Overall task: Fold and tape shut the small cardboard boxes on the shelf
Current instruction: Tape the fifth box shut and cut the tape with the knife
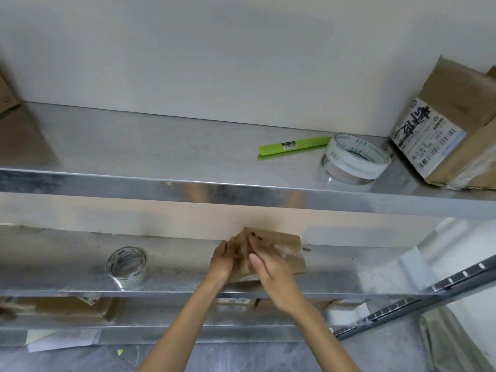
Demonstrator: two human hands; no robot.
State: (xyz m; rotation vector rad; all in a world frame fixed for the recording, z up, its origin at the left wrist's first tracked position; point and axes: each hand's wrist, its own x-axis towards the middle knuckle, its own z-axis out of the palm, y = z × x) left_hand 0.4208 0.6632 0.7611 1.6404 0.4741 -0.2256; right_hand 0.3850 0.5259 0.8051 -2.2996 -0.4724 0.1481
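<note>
Both bare forearms reach up to the middle metal shelf. Small brown cardboard box sits on that shelf, between the hands. Left hand grips the box's left end, fingers curled against it. Right hand lies over the box's top and near side; motion blur, cannot tell whether it grasps. Clear tape roll stands well left of the box.

Was a stockroom/packing area. Evidence: bare galvanised shelving on slotted uprights, packing tape roll and green box cutter on the upper tier, second tape roll below, parcel with shipping label, cartons on the bottom tier.
</note>
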